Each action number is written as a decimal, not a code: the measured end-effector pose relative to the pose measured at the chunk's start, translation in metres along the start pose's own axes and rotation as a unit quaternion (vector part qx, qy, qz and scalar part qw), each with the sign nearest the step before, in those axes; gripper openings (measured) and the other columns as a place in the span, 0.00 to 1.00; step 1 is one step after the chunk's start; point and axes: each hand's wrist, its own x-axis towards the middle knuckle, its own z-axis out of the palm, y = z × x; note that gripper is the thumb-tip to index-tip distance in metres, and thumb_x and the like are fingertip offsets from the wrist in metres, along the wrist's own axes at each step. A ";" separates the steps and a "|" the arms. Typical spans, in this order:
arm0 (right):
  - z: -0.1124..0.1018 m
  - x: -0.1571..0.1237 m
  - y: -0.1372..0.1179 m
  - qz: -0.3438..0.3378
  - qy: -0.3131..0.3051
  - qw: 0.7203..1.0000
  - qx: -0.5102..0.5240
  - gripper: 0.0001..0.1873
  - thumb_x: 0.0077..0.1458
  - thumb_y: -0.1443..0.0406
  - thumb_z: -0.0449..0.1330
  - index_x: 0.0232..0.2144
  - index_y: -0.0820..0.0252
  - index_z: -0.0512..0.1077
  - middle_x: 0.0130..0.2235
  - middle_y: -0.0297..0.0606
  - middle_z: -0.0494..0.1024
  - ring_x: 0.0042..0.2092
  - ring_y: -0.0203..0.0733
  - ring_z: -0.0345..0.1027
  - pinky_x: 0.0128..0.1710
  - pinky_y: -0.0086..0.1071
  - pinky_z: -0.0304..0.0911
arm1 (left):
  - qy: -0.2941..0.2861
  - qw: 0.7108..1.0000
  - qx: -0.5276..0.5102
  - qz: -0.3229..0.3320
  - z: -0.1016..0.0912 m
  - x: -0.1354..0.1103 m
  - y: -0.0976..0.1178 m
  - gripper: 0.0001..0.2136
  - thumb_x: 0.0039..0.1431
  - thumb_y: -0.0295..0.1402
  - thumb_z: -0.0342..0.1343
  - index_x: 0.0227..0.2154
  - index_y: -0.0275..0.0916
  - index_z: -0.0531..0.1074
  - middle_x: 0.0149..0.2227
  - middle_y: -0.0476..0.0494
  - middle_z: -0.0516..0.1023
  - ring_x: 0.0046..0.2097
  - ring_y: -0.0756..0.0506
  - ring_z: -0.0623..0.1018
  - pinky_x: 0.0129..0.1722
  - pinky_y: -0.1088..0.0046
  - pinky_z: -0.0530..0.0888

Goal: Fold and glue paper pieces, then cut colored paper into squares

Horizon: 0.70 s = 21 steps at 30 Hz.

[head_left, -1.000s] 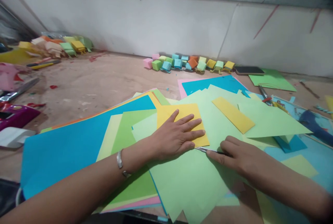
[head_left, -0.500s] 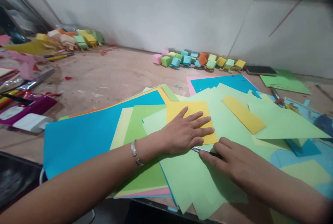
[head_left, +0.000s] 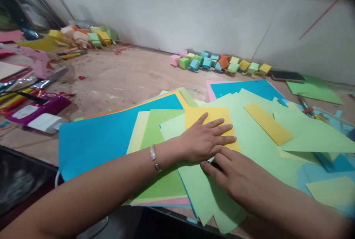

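Note:
My left hand (head_left: 200, 141) lies flat with its fingers spread, pressing a yellow paper piece (head_left: 192, 118) onto a stack of pale green sheets (head_left: 191, 191). Closed right by its lower edge is my right hand (head_left: 240, 170), which grips a slim silver-and-black tool (head_left: 211, 162). Most of that tool is hidden under the fingers, so its exact kind cannot be made out. A yellow paper strip (head_left: 267, 124) rests on the green sheets to the right. Under my left forearm spread a large blue sheet (head_left: 95, 142) and a brighter green one (head_left: 163, 130).
Small folded-paper cubes (head_left: 206, 62) line the wall, with a dark phone (head_left: 287, 76) beside them. At right lie pliers (head_left: 305, 105). A purple power socket (head_left: 39, 109) with a white plug (head_left: 47, 122) and a pink glue gun (head_left: 39, 59) occupy the left side.
My right hand has slid left along the yellow paper's lower edge with the tool, up against my left hand. My left hand stays pressed flat. The whole view has shifted slightly.

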 end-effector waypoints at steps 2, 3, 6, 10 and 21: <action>0.002 0.005 -0.007 0.039 -0.017 0.999 0.012 0.14 0.67 0.64 0.49 0.42 0.61 0.74 0.35 0.40 0.75 0.36 0.42 0.66 0.34 0.34 0.57 | 0.011 1.000 0.001 0.001 0.002 0.001 -0.001 0.22 0.70 0.41 0.39 0.65 0.50 0.56 0.71 0.49 0.47 0.71 0.39 0.47 0.65 0.41 0.41; 0.003 0.007 -0.011 0.041 -0.018 0.999 0.009 0.13 0.66 0.63 0.51 0.42 0.61 0.74 0.35 0.40 0.75 0.36 0.42 0.66 0.34 0.34 0.57 | 0.018 1.000 0.000 0.001 0.003 0.001 -0.001 0.22 0.71 0.41 0.39 0.65 0.51 0.56 0.71 0.49 0.47 0.71 0.38 0.47 0.65 0.41 0.41; 0.000 0.003 -0.019 -0.037 -0.016 0.999 -0.025 0.12 0.62 0.64 0.56 0.47 0.59 0.72 0.32 0.39 0.73 0.34 0.44 0.64 0.32 0.36 0.55 | 0.029 1.000 -0.009 -0.001 0.004 0.001 0.000 0.21 0.71 0.41 0.39 0.64 0.51 0.58 0.71 0.50 0.48 0.71 0.39 0.48 0.66 0.43 0.40; -0.016 -0.025 -0.017 -0.062 -0.025 0.997 -0.033 0.20 0.60 0.64 0.57 0.55 0.57 0.67 0.30 0.38 0.70 0.31 0.44 0.60 0.29 0.35 0.54 | 0.040 0.999 -0.024 -0.011 0.006 0.000 0.001 0.21 0.71 0.43 0.39 0.64 0.52 0.58 0.70 0.49 0.51 0.71 0.39 0.50 0.66 0.46 0.39; -0.027 -0.196 0.060 0.208 0.074 0.965 -0.140 0.21 0.62 0.73 0.50 0.55 0.51 0.68 0.40 0.40 0.74 0.37 0.39 0.70 0.34 0.31 0.67 | 0.095 0.994 0.033 -0.044 0.012 0.003 -0.002 0.22 0.70 0.44 0.41 0.65 0.53 0.58 0.69 0.47 0.54 0.70 0.34 0.52 0.65 0.40 0.39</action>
